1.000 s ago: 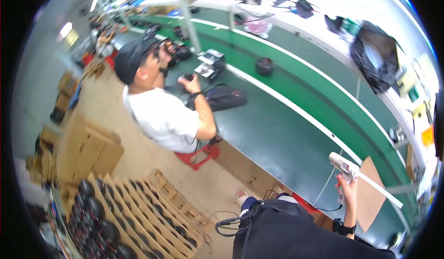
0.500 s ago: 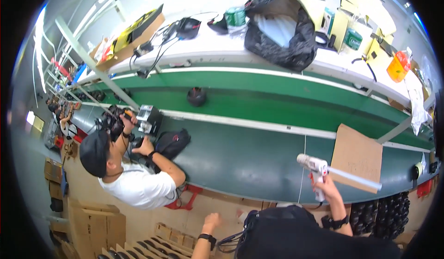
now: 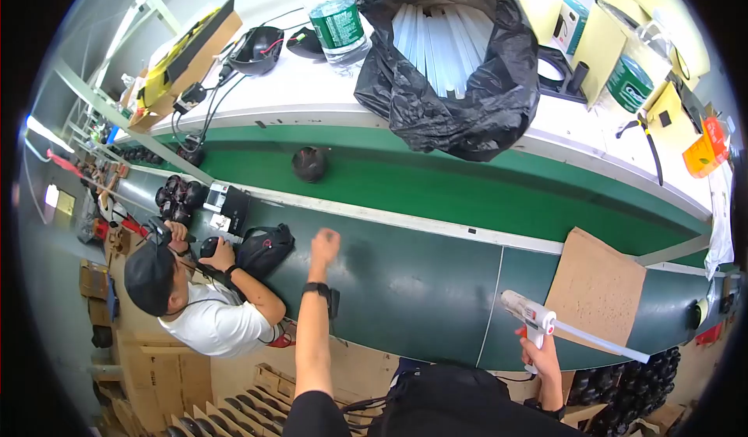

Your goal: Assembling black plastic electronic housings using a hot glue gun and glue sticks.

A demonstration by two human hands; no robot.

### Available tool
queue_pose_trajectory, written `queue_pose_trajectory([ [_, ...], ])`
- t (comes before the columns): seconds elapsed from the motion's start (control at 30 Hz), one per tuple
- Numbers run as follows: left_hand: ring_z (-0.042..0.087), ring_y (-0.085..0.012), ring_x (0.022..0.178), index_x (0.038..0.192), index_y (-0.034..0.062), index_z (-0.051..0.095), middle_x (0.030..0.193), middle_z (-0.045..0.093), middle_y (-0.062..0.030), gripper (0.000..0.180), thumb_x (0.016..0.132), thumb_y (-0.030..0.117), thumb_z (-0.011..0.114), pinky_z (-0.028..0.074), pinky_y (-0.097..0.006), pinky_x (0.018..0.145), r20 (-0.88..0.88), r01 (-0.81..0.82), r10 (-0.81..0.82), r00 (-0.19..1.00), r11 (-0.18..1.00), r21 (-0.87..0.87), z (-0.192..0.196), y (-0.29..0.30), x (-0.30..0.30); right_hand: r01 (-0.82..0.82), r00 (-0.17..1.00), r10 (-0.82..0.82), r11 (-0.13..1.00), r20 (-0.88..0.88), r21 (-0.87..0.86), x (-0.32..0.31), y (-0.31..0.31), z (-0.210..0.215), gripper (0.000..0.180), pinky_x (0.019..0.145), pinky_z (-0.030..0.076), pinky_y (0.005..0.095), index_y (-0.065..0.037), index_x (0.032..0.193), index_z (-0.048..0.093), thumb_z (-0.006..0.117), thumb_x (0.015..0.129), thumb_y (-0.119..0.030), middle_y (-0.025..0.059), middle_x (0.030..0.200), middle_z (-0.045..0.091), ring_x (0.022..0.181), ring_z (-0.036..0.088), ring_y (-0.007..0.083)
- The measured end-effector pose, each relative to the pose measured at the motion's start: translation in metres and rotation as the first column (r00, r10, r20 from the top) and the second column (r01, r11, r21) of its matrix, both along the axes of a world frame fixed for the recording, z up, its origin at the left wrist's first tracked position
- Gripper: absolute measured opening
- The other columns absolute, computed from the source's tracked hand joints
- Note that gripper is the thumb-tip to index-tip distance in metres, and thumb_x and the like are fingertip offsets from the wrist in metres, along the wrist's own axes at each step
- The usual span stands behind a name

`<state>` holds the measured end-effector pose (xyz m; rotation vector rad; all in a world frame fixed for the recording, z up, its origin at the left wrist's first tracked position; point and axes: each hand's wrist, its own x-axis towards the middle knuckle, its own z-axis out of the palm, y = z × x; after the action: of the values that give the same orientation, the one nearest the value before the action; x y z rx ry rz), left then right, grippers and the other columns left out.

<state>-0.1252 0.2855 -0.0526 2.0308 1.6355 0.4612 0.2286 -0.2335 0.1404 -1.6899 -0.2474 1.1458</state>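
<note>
My right hand (image 3: 540,351) is closed round the handle of a white hot glue gun (image 3: 527,309), above the green work surface at the right. Its nozzle end faces left, and a long translucent glue stick (image 3: 600,339) sticks out of its back over a brown cardboard sheet (image 3: 598,287). Further left, my left hand (image 3: 325,246) is raised over the green work surface (image 3: 405,289), its fingers curled together with nothing visible in them. On the shelf ahead, a black plastic bag (image 3: 452,125) stands gaping, filled with several translucent glue sticks (image 3: 444,47).
At the left a person in a white shirt (image 3: 210,320) handles a black round part, next to a black bag (image 3: 265,248) and a small boxy device (image 3: 226,207). A dark round part (image 3: 308,164) sits on the green strip. A water bottle (image 3: 339,28) and pliers (image 3: 647,145) are on the shelf.
My left hand has risen from low beside my body to over the work surface. The glue gun stays in my right hand, slightly lower in view. The shelf and bag appear closer.
</note>
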Motion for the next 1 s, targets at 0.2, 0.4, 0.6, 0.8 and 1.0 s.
queue_pose_trajectory([
  [0.2,0.07,-0.0295,0.08,0.151,0.0062,0.035,0.119,0.062,-0.0237,0.078,0.092,0.04,0.073,0.062,-0.04,0.061,0.492,-0.387,0.646,0.584,0.754,-0.53,-0.025,0.138,0.021,0.102,0.989,-0.094,0.993,0.112,-0.065,-0.019,-0.004,0.007,0.037,0.042,0.041,0.026,0.0,0.125,0.052,0.059,0.089,0.003,0.01,0.104,0.068,0.047,0.051,0.0109],
  [0.4,0.066,-0.0311,0.071,0.162,0.0206,-0.001,0.141,0.047,-0.0243,0.111,0.087,0.044,0.078,0.062,-0.04,0.064,0.632,-0.32,0.691,0.352,0.723,-0.612,-0.024,0.202,0.05,0.239,0.962,-0.208,0.955,0.175,-0.177,-0.032,0.004,0.017,0.037,0.041,0.039,0.0264,0.004,0.124,0.053,0.059,0.087,0.007,0.0121,0.105,0.067,0.047,0.052,0.0109],
  [0.6,0.068,-0.0303,0.086,0.16,0.0177,0.015,0.138,0.049,-0.0219,0.093,0.087,0.022,0.072,0.062,-0.037,0.061,0.74,-0.217,0.614,0.274,0.789,-0.575,-0.024,0.224,0.052,0.23,0.963,-0.19,0.95,0.192,-0.211,-0.04,0.019,0.023,0.044,0.042,0.04,0.0257,0.004,0.13,0.052,0.058,0.087,0.007,0.0116,0.104,0.067,0.05,0.052,0.0096],
  [0.8,0.066,-0.0283,0.1,0.159,0.0124,0.027,0.132,0.052,-0.0213,0.088,0.087,0.017,0.076,0.064,-0.038,0.067,0.712,0.282,0.192,0.675,0.825,-0.49,0.008,0.062,0.049,0.147,0.983,-0.13,0.981,0.131,-0.127,-0.052,0.021,0.024,0.05,0.044,0.042,0.0247,0.0,0.137,0.048,0.059,0.089,0.007,0.0115,0.111,0.067,0.052,0.052,0.0082],
  [1.0,0.065,-0.025,0.112,0.157,0.0092,0.032,0.14,0.051,-0.0245,0.085,0.086,0.014,0.079,0.064,-0.034,0.073,0.657,0.432,0.047,0.753,0.718,-0.546,0.045,-0.179,0.091,-0.046,0.997,0.052,0.994,0.064,-0.096,-0.034,0.049,0.021,0.056,0.049,0.043,0.0234,-0.004,0.143,0.045,0.057,0.09,0.007,0.0076,0.117,0.067,0.058,0.052,0.0058],
])
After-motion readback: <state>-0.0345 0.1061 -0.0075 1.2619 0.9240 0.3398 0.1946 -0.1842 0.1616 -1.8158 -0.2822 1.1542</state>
